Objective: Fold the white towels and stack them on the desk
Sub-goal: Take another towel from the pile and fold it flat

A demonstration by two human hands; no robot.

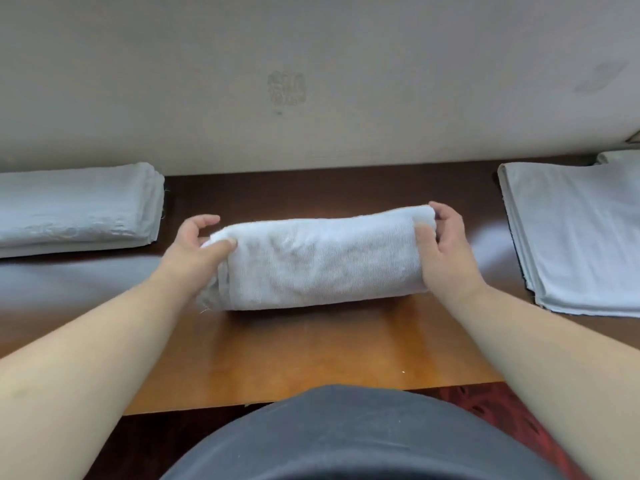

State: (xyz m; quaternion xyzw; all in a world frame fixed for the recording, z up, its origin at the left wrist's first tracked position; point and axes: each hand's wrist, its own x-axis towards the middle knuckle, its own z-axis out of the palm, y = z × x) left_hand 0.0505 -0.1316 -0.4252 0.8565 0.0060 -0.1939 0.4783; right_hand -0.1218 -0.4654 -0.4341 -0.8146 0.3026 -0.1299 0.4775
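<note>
A folded white towel (318, 261) lies across the middle of the brown wooden desk (311, 348). My left hand (199, 252) grips its left end, thumb on top and fingers curled behind. My right hand (446, 251) grips its right end, thumb pressed on the front face and fingers wrapped over the far corner. A neat stack of folded white towels (76, 209) sits at the desk's left. On the right lies a flatter pile of white towels (581, 237), spread wide with its layered edges showing.
A pale wall (311, 81) rises directly behind the desk. The desk's near edge runs just in front of my dark-clothed torso (346, 438). Red patterned floor (519, 417) shows at the lower right.
</note>
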